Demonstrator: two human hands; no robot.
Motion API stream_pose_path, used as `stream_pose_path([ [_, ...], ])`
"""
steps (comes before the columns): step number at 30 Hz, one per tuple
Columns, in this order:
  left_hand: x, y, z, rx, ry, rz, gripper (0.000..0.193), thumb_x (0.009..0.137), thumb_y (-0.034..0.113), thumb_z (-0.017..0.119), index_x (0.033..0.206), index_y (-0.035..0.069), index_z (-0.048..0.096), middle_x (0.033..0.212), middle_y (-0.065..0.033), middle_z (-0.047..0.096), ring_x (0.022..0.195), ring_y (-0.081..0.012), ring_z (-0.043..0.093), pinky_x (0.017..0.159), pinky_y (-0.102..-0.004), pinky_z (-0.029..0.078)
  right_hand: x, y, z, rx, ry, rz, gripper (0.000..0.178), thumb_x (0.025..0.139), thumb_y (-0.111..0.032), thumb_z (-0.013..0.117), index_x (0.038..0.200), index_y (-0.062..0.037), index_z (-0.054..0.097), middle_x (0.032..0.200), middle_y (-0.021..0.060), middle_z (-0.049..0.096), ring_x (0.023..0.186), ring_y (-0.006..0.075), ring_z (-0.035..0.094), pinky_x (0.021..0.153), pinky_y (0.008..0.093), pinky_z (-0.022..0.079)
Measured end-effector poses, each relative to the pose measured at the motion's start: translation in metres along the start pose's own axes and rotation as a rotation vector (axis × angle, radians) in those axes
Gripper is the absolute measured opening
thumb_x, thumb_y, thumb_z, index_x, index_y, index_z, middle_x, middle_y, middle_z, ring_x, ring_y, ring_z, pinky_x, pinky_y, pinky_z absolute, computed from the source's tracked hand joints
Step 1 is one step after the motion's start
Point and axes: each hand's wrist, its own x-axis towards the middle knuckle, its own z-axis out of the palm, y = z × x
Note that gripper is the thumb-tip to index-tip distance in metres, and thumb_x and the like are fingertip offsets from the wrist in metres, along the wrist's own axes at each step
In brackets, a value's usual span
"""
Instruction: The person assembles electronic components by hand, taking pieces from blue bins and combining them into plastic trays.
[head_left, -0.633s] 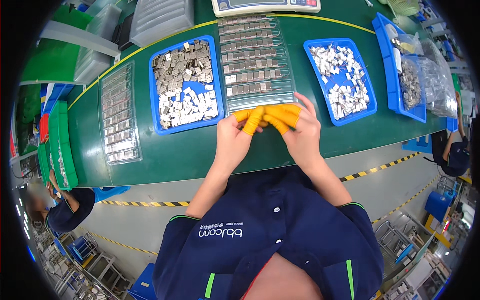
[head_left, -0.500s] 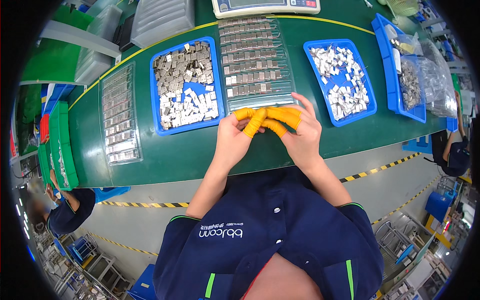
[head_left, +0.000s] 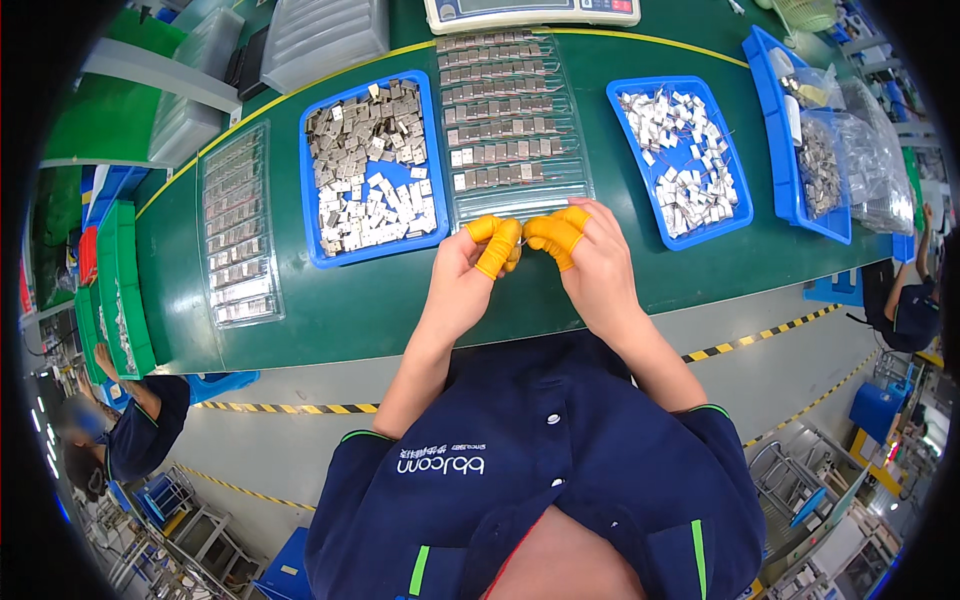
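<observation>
At the left of the frame a clear plastic blister tray (head_left: 238, 225) with rows of small grey metal parts lies on the green work table (head_left: 330, 310). Right of it sits a blue plastic tray (head_left: 316, 215) heaped with loose silvery metal clips. At centre, a second clear ribbed tray (head_left: 510, 120) holds the same parts in neat rows, its near rows not yet filled.

Just below that tray's near edge, the left hand (head_left: 468, 280) and right hand (head_left: 590, 265) meet, their yellow rubber-capped fingertips (head_left: 497, 240) touching. They seem pinched together on one small part, but it is hidden between the fingertips, so I cannot tell its shape or how it is held.

To do this well, I judge the part should be kept low over the table, gripped by its edges with the capped tips only, and turned to match the rows before it goes into a slot.

Further right is another blue plastic tray (head_left: 740, 195) of loose silver pieces, then at the upper right a blue bin (head_left: 770, 110) with clear bags.
</observation>
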Motion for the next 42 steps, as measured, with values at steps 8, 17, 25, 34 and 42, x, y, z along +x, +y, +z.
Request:
stream_pose_path([
  [8, -0.002, -0.003, -0.001, 0.032, -0.019, -0.040, 0.016, 0.090, 0.014, 0.054, 0.095, 0.000, 0.058, 0.072, 0.0006, 0.057, 0.062, -0.0040, 0.049, 0.056, -0.0177, 0.038, 0.014, 0.008, -0.009, -0.287, 0.139, -0.097, 0.024, 0.064, 0.002, 0.065, 0.086, -0.0065, 0.064, 0.089, 0.0055, 0.059, 0.088, 0.0273, 0.055, 0.084, 0.0383, 0.044],
  [17, 0.005, -0.008, 0.006, 0.043, 0.040, 0.047, 0.018, 0.091, 0.016, 0.052, 0.094, -0.001, 0.059, 0.073, 0.0011, 0.057, 0.061, -0.0039, 0.048, 0.055, -0.0174, 0.037, 0.011, 0.003, -0.005, -0.036, 0.037, -0.061, 0.019, 0.065, -0.008, 0.070, 0.084, -0.0082, 0.065, 0.097, 0.0028, 0.060, 0.098, 0.0265, 0.053, 0.095, 0.0429, 0.038],
  [25, 0.012, -0.013, 0.013, -0.025, 0.046, 0.025, 0.019, 0.091, 0.018, 0.052, 0.092, 0.000, 0.059, 0.073, 0.0003, 0.058, 0.060, -0.0033, 0.048, 0.054, -0.0168, 0.036, 0.014, 0.001, -0.002, 0.018, -0.051, 0.053, 0.023, 0.066, -0.001, 0.064, 0.088, -0.0048, 0.059, 0.104, 0.0064, 0.056, 0.108, 0.0276, 0.048, 0.096, 0.0421, 0.036],
  [34, 0.007, -0.019, 0.020, 0.881, 0.234, 0.508, 0.032, 0.081, 0.009, 0.058, 0.110, -0.001, 0.051, 0.118, -0.0169, 0.049, 0.120, -0.0323, 0.040, 0.097, -0.0411, 0.033, 0.030, 0.046, -0.009, -0.298, -0.070, -0.053, 0.017, 0.070, 0.003, 0.055, 0.087, -0.0004, 0.057, 0.111, 0.0147, 0.051, 0.117, 0.0323, 0.040, 0.100, 0.0440, 0.031],
  [42, -0.010, -0.032, 0.024, 1.282, 0.069, 0.466, 0.043, 0.085, 0.020, 0.056, 0.124, 0.004, 0.047, 0.129, -0.0119, 0.044, 0.130, -0.0292, 0.028, 0.106, -0.0489, 0.017, 0.035, 0.063, -0.001, -0.433, -0.100, -0.094, 0.013, 0.071, -0.002, 0.059, 0.085, -0.0011, 0.060, 0.107, 0.0145, 0.053, 0.118, 0.0301, 0.041, 0.103, 0.0449, 0.029],
])
